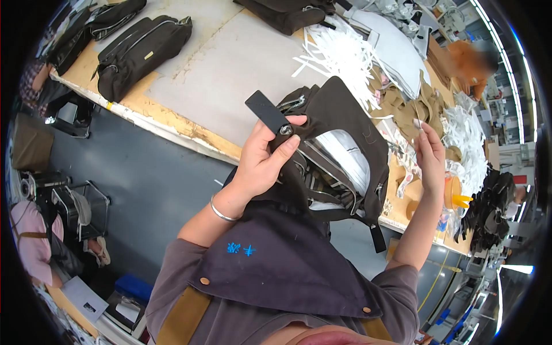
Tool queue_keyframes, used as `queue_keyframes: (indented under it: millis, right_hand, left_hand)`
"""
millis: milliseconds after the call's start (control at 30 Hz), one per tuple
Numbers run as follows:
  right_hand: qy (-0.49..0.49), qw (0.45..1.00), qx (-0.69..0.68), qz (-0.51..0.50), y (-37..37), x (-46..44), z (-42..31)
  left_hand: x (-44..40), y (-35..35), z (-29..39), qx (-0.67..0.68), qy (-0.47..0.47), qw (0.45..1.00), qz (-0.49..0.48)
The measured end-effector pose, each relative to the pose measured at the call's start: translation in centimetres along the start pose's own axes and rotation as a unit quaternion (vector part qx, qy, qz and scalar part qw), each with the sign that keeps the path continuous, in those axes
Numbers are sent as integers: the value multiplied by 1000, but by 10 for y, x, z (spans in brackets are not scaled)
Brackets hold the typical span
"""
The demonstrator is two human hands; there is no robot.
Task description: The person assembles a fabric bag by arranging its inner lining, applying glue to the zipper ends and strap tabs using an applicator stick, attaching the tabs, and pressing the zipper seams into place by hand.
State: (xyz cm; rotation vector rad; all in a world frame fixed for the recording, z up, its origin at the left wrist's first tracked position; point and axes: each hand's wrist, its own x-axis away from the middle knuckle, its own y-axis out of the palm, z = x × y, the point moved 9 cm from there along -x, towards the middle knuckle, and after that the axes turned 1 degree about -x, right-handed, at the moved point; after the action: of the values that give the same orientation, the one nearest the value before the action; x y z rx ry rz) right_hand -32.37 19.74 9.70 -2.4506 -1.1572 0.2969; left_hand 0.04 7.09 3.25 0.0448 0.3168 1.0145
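A dark brown fabric bag (339, 112) rests against my body at the table edge, its zipped mouth open. White padding (344, 155) and a striped lining (322, 184) show inside. My left hand (265, 158) is closed around a dark strap tab (266, 110) with a round metal fitting, at the bag's left side. To the right of the bag, my right hand (430, 150) is raised with thumb and fingers pinched. A thin pale sliver shows at those fingertips, too small to name.
White strips (342, 52) and tan fabric pieces (411, 112) lie heaped on the worktable (213, 57). A finished-looking dark bag (141, 54) sits at far left. An orange container with a yellow top (460, 200) stands right. Other people sit nearby at left and upper right.
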Motion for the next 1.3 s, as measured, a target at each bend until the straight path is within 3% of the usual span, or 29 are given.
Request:
queue_keyframes:
  millis: [67, 200, 233, 333, 400, 433, 500, 533, 600, 667, 733, 833, 933, 1033, 1167, 1267, 1300]
  right_hand:
    - [-43, 989, 127, 69, -41, -22, 43]
    - [-6, 950, 267, 162, -113, -42, 143]
    - [38, 929, 327, 171, -117, -35, 145]
    - [-99, 841, 504, 172, -90, -14, 103]
    - [-154, 913, 346, 154, -68, -14, 54]
    - [-203, 930, 269, 146, -51, -8, 16]
    - [-286, 952, 57, 93, -19, 6, -47]
    - [-316, 945, -79, 45, -6, 11, -69]
    - [-400, 890, -216, -42, 24, 34, -125]
    - [-435, 879, -182, -67, 58, 42, -145]
    - [-263, 943, -193, -67, 90, 24, -122]
    - [-209, 941, -261, -49, 108, 3, -74]
    - [-218, 945, -245, 6, 114, -4, -47]
    - [-198, 950, -225, 86, 114, -13, -33]
    - [-93, 938, -329, 51, 99, -11, -28]
    - [-104, 866, -489, 13, 83, 13, -33]
    - [-106, 852, -513, -5, 82, 19, -31]
  left_hand:
    - [-4, 0, -4, 53, -18, 998, 11]
    - [-29, -13, 22, 70, 5, 997, 20]
    - [-37, -16, 33, 93, 1, 996, 11]
    - [-66, -12, 95, 90, 67, 993, -39]
    - [-86, 5, 156, -27, 171, 979, -108]
    - [-94, 22, 176, -13, 197, 970, -143]
    - [-104, 66, 186, -72, 125, 927, -345]
    - [-102, 91, 188, -111, 92, 889, -435]
    - [-109, 122, 188, -281, 165, 829, -454]
    - [-121, 137, 171, -384, 245, 789, -411]
    - [-115, 129, 156, -469, 295, 764, -330]
    - [-86, 87, 145, -433, 374, 802, -173]
    - [-69, 54, 81, -402, 126, 889, -179]
    - [-56, 49, 49, -500, 182, 837, -128]
    - [-56, 58, 62, -529, 306, 784, -108]
    - [-59, 69, 71, -470, 277, 818, -180]
    - [-53, 77, 86, -483, 333, 792, -168]
